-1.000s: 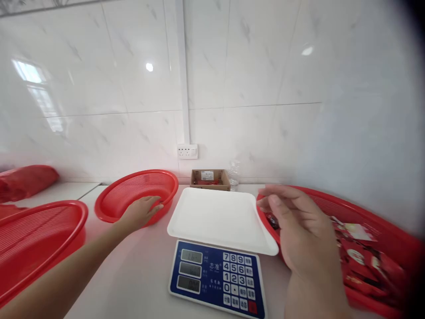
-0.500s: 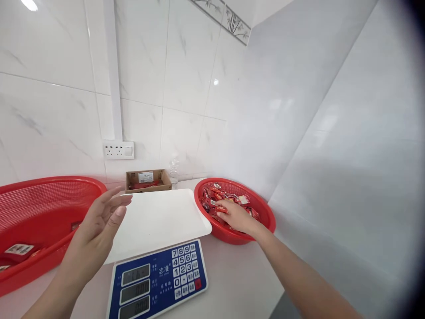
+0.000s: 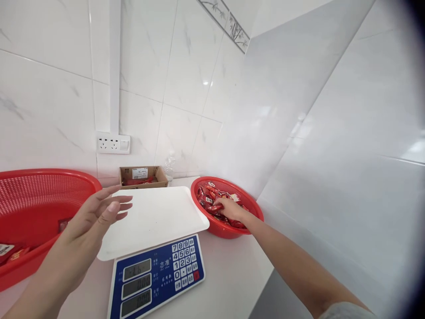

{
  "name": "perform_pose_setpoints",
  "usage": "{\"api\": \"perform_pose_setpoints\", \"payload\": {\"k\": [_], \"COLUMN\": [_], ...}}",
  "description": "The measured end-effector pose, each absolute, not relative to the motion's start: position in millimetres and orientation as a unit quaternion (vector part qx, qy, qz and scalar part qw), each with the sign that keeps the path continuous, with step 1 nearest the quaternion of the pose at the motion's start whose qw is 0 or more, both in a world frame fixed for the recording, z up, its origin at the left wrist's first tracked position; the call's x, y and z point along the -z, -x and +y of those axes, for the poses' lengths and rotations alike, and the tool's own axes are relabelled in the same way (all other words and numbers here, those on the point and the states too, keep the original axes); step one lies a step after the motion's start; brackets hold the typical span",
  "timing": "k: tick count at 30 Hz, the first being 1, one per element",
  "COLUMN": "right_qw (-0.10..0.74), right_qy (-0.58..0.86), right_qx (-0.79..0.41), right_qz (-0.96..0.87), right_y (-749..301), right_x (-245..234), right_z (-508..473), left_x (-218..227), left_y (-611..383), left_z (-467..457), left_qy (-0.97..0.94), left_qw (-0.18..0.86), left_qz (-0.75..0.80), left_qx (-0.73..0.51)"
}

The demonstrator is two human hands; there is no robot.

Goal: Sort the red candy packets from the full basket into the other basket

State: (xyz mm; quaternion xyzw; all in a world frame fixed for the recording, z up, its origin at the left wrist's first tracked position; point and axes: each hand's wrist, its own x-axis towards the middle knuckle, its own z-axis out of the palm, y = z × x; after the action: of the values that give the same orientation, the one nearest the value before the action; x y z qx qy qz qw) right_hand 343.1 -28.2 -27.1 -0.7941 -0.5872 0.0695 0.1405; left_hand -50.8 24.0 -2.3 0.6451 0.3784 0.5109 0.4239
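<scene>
My left hand (image 3: 84,226) hangs open with its fingers apart, between the large red basket (image 3: 49,173) and the white pan (image 3: 149,217) of a weighing scale. Nothing is in it. My right hand (image 3: 230,209) reaches down into the smaller red basket (image 3: 219,229) at the right, its fingers closed on a small red packet (image 3: 216,208). Many similar red packets (image 3: 206,195) lie around it. The scale's blue keypad panel (image 3: 162,266) faces me, with grey displays on its left.
Behind the pan stand a cardboard box (image 3: 143,177) with red packets inside and a clear plastic bottle (image 3: 169,166). A few red packets (image 3: 20,254) lie in the large basket. A wall socket (image 3: 113,143) is above the box. Tiled walls close off the back and right.
The view has shifted slightly. My right hand has closed on a red packet in the smaller basket. My left hand stays open, its fingers a little more spread.
</scene>
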Motion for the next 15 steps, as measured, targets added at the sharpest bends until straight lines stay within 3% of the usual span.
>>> {"api": "perform_pose_setpoints", "payload": {"k": [15], "right_qw": [0.183], "right_qy": [0.833], "right_qx": [0.035], "right_qz": [-0.52], "right_y": [-375], "right_x": [9], "right_z": [-19], "left_x": [-6], "left_y": [47], "left_z": [10], "left_qy": [-0.638], "left_qw": [0.484], "left_qz": [0.366], "left_qx": [-0.474]}}
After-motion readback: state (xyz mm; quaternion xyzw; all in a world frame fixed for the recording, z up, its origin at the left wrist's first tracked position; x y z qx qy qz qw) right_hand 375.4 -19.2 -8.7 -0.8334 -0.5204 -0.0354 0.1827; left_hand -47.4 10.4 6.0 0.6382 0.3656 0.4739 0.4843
